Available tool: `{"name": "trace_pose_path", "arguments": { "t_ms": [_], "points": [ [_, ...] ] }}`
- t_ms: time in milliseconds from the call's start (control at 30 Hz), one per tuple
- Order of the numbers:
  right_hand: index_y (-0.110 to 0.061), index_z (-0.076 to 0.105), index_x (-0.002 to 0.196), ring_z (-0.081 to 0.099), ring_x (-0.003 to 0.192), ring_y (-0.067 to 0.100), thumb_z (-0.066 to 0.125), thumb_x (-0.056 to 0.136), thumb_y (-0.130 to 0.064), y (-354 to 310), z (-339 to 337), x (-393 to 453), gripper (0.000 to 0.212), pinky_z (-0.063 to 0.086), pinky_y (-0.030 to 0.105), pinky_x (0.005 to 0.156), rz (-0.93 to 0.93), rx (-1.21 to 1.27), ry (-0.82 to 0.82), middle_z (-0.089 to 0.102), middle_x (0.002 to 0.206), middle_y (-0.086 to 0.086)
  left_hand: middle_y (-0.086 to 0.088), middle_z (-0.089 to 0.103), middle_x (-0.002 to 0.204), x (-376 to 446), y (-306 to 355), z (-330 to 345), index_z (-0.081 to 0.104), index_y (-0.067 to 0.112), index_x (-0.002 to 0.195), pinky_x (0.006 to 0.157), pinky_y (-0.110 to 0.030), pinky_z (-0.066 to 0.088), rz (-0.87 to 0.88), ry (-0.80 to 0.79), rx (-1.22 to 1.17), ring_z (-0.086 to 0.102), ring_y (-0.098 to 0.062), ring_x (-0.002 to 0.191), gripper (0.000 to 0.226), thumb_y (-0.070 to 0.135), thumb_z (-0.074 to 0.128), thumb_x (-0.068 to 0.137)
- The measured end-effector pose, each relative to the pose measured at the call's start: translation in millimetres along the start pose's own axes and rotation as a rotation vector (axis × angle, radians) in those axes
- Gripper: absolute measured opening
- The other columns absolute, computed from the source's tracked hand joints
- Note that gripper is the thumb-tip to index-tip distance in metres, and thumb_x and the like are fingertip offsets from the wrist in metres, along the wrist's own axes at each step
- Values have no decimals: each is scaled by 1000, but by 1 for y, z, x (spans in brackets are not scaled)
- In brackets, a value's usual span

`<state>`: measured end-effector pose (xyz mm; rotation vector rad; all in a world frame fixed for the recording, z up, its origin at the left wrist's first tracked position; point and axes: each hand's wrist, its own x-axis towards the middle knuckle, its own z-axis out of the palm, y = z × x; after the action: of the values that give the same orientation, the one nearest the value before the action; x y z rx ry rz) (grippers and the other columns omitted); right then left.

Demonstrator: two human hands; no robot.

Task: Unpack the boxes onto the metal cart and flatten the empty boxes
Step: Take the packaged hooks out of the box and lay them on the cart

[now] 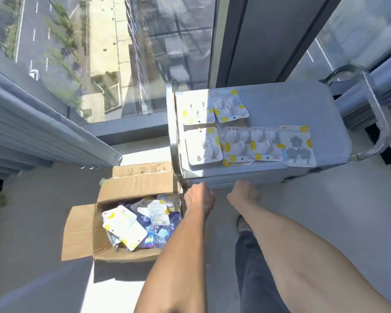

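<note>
Both hands, left (pixel 200 197) and right (pixel 243 195), reach the metal cart (pixel 280 105) edge, grip hidden, possibly tugging; a jolt could slide the packs (pixel 246 143) off.

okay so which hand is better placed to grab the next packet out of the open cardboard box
Left, probably. The left hand sits right beside the open cardboard box, whose packets lie just to its left. The right hand is farther over, at the metal cart's near edge, and would have to cross the left arm.

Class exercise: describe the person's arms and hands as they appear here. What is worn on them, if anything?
Both forearms are bare, with no sleeves in view. The left hand and right hand show no gloves, and no watch or bracelet on the wrists. Rings cannot be judged; the fingers are mostly hidden.
</note>
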<state>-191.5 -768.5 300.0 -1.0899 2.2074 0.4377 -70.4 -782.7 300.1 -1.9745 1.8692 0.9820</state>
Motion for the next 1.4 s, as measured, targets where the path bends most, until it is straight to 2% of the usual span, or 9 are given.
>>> {"name": "trace_pose_path", "arguments": {
  "t_ms": [133,333,533,767,967,1100,1167,1267,1400],
  "points": [
    [-15,65,117,61,117,28,59,88,-20,-47,57,-48,30,49,35,94,4,0,-45,65,123,7,-14,63,128,-19,-94,10,63,9,122,94,-33,47,-87,-164,47,58,-32,121,34,24,54,92],
    [-11,63,119,62,114,31,56,89,-17,-129,140,-73,31,50,34,88,-110,16,-172,65,121,10,-12,59,134,-6,-214,9,58,13,129,96,-35,47,-260,-160,21,55,-30,125,37,24,54,94],
    [-10,60,124,60,116,31,56,91,-20,-207,240,-29,35,51,38,91,-215,-38,-204,61,125,11,-13,62,128,66,-297,31,63,12,123,92,-34,47,-353,-97,-42,58,-32,119,34,20,54,92],
    [-8,48,133,46,124,34,54,93,-14,-256,377,53,41,46,41,92,-372,-222,-203,45,134,17,-15,59,127,166,-388,126,61,10,121,96,-37,47,-379,-92,-45,56,-34,119,34,21,55,90],
    [-10,47,136,33,135,35,58,94,-20,-293,443,128,45,37,42,101,-644,-576,-45,37,145,19,-22,37,141,228,-455,203,51,6,132,101,-46,40,-418,-21,72,36,-38,132,45,21,61,90],
    [-7,31,147,14,145,48,49,95,-12,-299,465,153,56,22,51,114,-575,-637,47,14,158,23,-31,0,158,244,-494,238,29,8,147,110,-51,28,-488,-17,136,5,-44,147,78,21,69,81],
    [-8,28,147,26,138,49,52,93,-13,-300,466,157,60,29,50,108,-557,-654,86,23,154,21,-30,-2,159,251,-505,243,25,5,147,112,-51,25,-512,2,110,4,-44,148,85,22,72,79],
    [-13,36,136,47,111,35,62,81,-10,-299,464,150,62,36,40,82,-594,-598,173,42,127,15,-29,-3,160,266,-521,239,14,1,151,112,-52,25,-549,36,100,3,-44,148,97,25,75,79],
    [-15,37,132,57,99,28,63,82,-17,-299,469,126,57,34,38,78,-586,-495,150,56,113,7,-29,17,157,275,-531,218,2,4,155,109,-50,28,-486,16,112,23,-42,143,105,25,73,82]
  ]
}}
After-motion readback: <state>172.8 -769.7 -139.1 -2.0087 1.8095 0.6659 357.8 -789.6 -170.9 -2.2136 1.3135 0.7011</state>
